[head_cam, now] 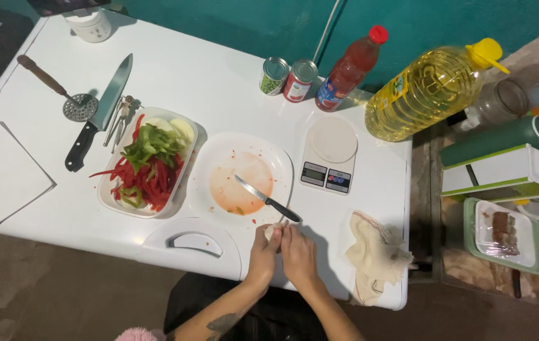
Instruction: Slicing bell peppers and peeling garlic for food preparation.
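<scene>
Bare white table (219, 82) lies open behind the two plates, from the large knife (101, 110) across to the two cans (288, 79). Forward path from the hands blocked by the stained plate (282, 161) with a small knife (268, 199) across it (handle toward the near edge). Right side: cloth (374, 252) near, kitchen scale (329, 155) beyond, narrow bare strip between them. Left: pepper plate (108, 196).

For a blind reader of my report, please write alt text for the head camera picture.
Two bare hands, left hand and right hand, pinch a small pale item together at the near edge of a white table. Ahead lie a smeared plate with a small knife, and a dish of pepper strips.
</scene>
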